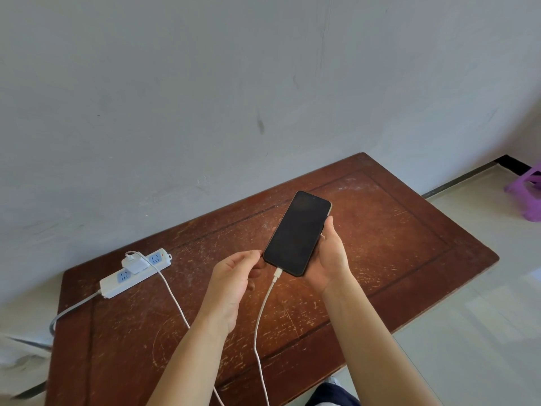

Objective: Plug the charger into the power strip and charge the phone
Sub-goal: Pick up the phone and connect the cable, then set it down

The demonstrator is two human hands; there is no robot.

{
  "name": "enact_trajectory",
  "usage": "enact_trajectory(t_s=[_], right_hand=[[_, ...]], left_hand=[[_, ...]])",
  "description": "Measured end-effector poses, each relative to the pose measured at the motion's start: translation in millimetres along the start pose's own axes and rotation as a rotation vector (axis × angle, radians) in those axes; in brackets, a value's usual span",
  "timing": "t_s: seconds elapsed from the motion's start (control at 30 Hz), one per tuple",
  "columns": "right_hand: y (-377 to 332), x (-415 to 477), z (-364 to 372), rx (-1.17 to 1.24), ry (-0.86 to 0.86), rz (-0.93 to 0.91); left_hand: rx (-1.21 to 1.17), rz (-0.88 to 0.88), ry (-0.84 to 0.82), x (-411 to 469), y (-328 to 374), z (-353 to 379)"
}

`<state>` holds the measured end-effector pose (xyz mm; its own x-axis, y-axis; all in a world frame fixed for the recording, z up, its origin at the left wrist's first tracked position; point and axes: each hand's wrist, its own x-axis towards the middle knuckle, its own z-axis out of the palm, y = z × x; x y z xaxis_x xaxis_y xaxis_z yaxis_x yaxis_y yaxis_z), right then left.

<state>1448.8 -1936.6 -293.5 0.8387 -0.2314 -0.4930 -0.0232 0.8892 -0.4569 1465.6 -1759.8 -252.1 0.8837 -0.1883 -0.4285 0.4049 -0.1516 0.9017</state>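
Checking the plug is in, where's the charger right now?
Left of the table, seated in the power strip's middle socket: the charger, near the wall.

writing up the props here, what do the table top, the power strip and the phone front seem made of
Worn reddish-brown table top: looks like varnished wood, with pale scratches and scuffs through the finish. White rectangular power strip: apparently smooth moulded plastic with blue socket faces. Black slab-shaped phone: front looks like glossy glass, dark and evenly smooth; its frame material cannot be told.
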Motion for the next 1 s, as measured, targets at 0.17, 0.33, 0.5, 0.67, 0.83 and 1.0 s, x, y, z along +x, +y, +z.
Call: enact_trajectory(t_s=[0.17, 0.33, 0.5, 0.67, 0.83, 1.0], right_hand=[[-2, -5, 5, -0.097, -0.007, 0.008], [-3, -9, 5, -0.141, -0.03, 0.002], [-1, -8, 3, -0.213, -0.009, 0.006], [0, -6, 1, -0.245, 0.028, -0.006], [0, -1, -1, -0.298, 0.039, -0.012], [3, 5, -3, -0.346, 0.067, -0.035]], left_hand=[[-0.005, -0.002, -0.033, -2, -2, 1], [0.028, -0.005, -0.024, -4, -4, 0], [0.067, 0.005, -0.016, -5, -6, 1], [0.067, 0.018, -0.019, -4, -9, 1], [0.09, 0.032, -0.037, 1, -14, 0], [0.12, 0.057, -0.068, 7, -21, 0]])
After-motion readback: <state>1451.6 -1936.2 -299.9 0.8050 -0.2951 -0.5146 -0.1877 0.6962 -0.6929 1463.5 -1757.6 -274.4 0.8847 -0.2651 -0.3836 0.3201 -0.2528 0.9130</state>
